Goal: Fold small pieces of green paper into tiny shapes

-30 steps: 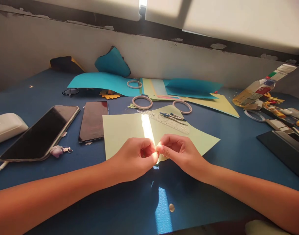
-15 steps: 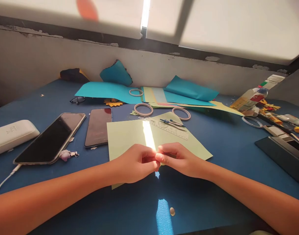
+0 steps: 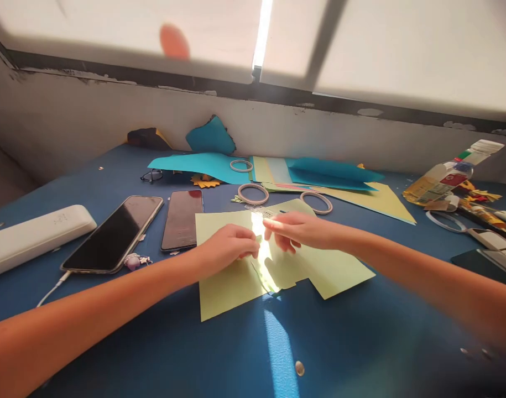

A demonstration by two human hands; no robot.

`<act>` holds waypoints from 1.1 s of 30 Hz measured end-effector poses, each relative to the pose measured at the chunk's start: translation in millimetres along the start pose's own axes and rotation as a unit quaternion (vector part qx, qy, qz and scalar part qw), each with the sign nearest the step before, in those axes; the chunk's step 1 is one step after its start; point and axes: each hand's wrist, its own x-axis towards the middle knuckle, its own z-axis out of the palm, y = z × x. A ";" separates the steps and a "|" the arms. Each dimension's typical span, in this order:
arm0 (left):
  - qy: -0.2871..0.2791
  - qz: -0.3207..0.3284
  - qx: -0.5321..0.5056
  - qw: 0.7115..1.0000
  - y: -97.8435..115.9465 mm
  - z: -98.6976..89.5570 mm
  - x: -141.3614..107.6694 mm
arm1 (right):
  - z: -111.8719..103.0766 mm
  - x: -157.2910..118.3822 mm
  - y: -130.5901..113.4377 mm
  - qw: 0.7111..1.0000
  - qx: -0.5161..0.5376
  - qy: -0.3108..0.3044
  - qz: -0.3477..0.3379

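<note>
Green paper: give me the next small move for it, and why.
Probably lower the right hand onto the green paper to steady it: that hand looks loosely open, with nothing visible in its grip, while the left hand has its fingertips drawn together over the sheet.

at the grip, i cannot tell what, if anything, the fingertips of my left hand point(image 3: 228, 247) pinch; the detail is too small. just beyond, my right hand point(image 3: 299, 230) covers most of the clear ruler point(image 3: 260, 210). far left of the grip, the picture's edge cuts off the white case point(image 3: 41, 236); nearer, my left forearm point(image 3: 111, 303) hides the white cable's point(image 3: 52, 291) lower run.
</note>
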 end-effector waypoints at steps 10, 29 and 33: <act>0.045 -0.112 0.219 0.968 16.5 -71.6 56.3 | -12.0 85.1 25.5 0.931 -0.299 0.208 0.003; -0.037 -0.165 0.416 0.894 7.1 -90.6 117.0 | 6.5 91.0 53.7 0.919 -0.245 0.298 -0.082; -0.016 -0.129 0.456 0.880 8.6 -95.8 113.1 | 7.4 89.8 52.5 0.913 -0.251 0.307 -0.094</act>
